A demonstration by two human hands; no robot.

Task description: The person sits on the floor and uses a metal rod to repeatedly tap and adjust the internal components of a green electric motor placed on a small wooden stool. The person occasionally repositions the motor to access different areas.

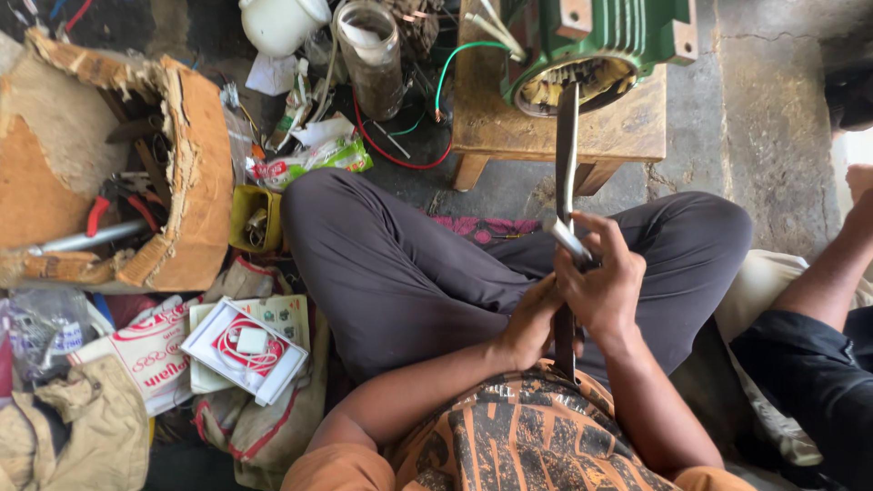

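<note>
- A torn cardboard box (173,173) sits far left of the green motor housing (596,45), with red-handled pliers and a metal tube inside it.
- A white tray with a coiled white cable (244,350) lies on printed bags, well left of and below the motor housing.
- A white jug (277,23) and a clear plastic jar (371,59) stand left of the motor housing, with red and green wires (427,118) trailing between the jar and the low wooden table (509,127).
- The motor housing rests on that table, its open end facing the person; copper windings show inside.
- A long flat dark metal bar (566,155) runs from the motor housing's opening down toward the person's chest.
- The left hand (527,327) is below the motor housing, fingers folded onto the bar's lower part.
- The right hand (605,282), just right of the left hand, has its fingers clamped around the bar and a short silvery piece (566,235) lying against it.
- Another person's arm (837,264) reaches in far right of the motor housing.
</note>
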